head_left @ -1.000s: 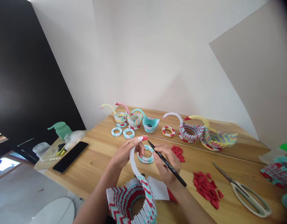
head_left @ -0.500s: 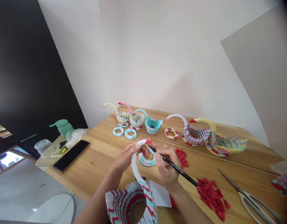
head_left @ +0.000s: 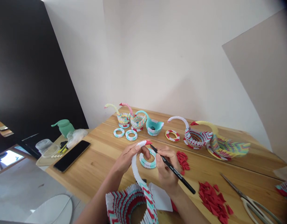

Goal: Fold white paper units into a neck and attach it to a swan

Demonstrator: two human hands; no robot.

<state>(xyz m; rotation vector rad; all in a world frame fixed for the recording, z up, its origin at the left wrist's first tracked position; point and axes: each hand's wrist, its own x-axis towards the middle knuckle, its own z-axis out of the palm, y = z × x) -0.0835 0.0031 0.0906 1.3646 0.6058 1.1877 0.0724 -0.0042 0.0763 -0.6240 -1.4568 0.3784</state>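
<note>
A folded-paper swan [head_left: 127, 202] in red, white and turquoise stands at the bottom of the view, its white neck curving up to a red beak. My left hand [head_left: 127, 157] pinches the neck just behind the beak. In my right hand [head_left: 168, 165] is a black marker pen [head_left: 175, 171], held in a writing grip. Its tip points at the red beak, very close; whether it touches I cannot tell. Behind my fingers lies a turquoise and white paper ring [head_left: 144, 163]. A white paper sheet [head_left: 161, 197] lies partly hidden under my right wrist.
Several finished paper swans [head_left: 196, 138] and rings [head_left: 131, 135] line the back of the wooden table. Red paper pieces [head_left: 213, 199] and scissors [head_left: 247, 199] are at right. A phone [head_left: 72, 155] and a green bottle [head_left: 65, 127] are at left.
The marker's tip has drawn slightly away from the beak, and its back end has swung down and left. My left hand keeps its hold on the neck. The view has shifted slightly.
</note>
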